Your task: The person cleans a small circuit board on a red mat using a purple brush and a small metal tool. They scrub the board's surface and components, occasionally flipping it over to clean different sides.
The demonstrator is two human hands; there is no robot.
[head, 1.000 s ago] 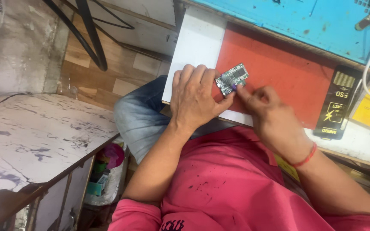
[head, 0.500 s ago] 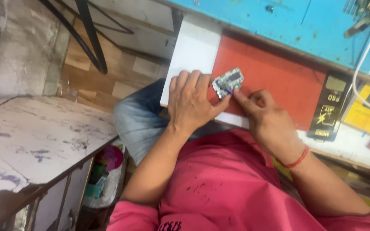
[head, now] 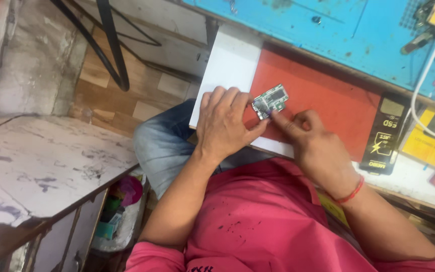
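Here, a small green circuit board (head: 271, 100) lies on the red mat (head: 328, 100) just above the middle of the frame, and both hands meet at it. The left hand (head: 223, 123) lies palm down with its fingers curled over the mat's lower left edge, the thumb tip reaching the board's lower left corner. The right hand (head: 318, 148) is mostly closed, its forefinger stretched out and pressing on the board's lower edge; neither hand is clamped around the board, both only pin it flat. The board looks thin, stiff and very light, with small parts on its face that would likely suffer from pressure or bending, so the bare edges and corners seem the safest places to take hold. It could slide easily on the smooth mat. To the right of the mat sits a black rectangular device (head: 384, 135) with a pale screen, and a blue board (head: 328, 25) fills the upper right. The desk (head: 230, 65) shows white at the mat's left.
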